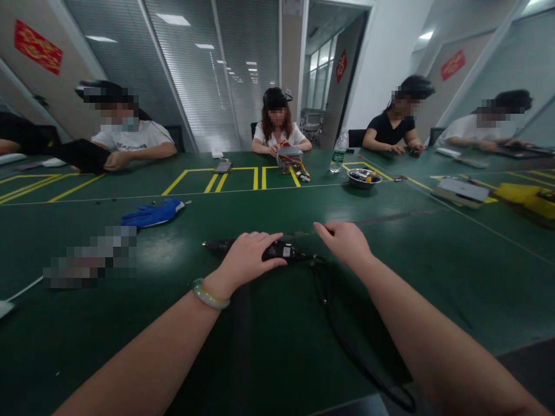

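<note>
A black tool [284, 251] with a thin metal tip at its left end lies on the green table [173, 323] in front of me. My left hand [249, 258], a pale bangle on its wrist, rests palm down on the tool's body with the fingers laid flat over it. My right hand [344, 241] is curled at the tool's right end, pinching something thin and dark that I cannot make out. A black cord [347, 341] runs from the tool toward the table's near edge.
A blue glove [151, 213] lies to the left. A metal bowl [364, 178], a water bottle [339, 152] and a bundle of coloured wires [292, 162] stand farther back. Several other people sit around the far side. Yellow trays [526, 197] are at right.
</note>
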Available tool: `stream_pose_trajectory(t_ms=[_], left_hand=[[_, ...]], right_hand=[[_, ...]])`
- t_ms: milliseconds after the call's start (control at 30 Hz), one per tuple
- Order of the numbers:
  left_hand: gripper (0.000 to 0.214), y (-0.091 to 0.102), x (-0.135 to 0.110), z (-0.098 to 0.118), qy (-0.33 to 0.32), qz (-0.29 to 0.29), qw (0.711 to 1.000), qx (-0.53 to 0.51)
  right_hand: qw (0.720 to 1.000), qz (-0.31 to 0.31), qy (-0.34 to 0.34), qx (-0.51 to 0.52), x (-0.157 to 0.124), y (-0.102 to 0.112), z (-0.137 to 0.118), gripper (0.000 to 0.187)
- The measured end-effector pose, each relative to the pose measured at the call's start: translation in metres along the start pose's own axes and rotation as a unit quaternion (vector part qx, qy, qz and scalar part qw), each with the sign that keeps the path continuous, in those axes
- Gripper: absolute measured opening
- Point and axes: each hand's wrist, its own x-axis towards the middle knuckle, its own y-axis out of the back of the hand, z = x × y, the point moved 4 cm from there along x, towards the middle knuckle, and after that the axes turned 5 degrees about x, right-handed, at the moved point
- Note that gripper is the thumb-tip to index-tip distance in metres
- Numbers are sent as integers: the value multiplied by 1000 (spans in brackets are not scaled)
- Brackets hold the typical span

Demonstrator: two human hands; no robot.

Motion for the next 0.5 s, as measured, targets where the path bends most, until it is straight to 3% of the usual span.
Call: stream_pose_trajectory(t_ms=[200, 367, 500], left_hand=[[60, -2, 0, -7, 40, 6, 998, 39], [56, 2, -4, -23, 95, 12, 994, 55], [52, 7, -5, -23, 90, 18, 994, 51]], right_hand=[[980, -192, 38, -22, -10, -16, -9, 72], [963, -245, 90, -63, -23, -26, -21, 53], [954, -275, 119, -13, -25, -32, -25, 33]])
